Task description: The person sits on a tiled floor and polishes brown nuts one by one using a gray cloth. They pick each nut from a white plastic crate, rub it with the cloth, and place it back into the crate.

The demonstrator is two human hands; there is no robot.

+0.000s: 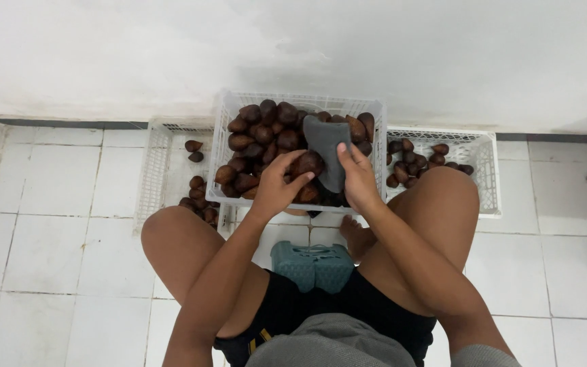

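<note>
Over the middle white crate, both hands work.
Left hand fingers pinch a brown fruit; right hand, at 3 o'clock, presses a grey cloth.

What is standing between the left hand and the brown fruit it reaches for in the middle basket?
Nothing visible. The left hand already grips the brown fruit above the middle basket, while the right hand presses a grey cloth beside it.

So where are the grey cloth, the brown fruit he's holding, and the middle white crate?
grey cloth (325, 146), head view, on its upper flat part.
brown fruit (308, 163), head view, on its rounded top, in the left hand.
middle white crate (223, 122), head view, on its left wall.
</note>
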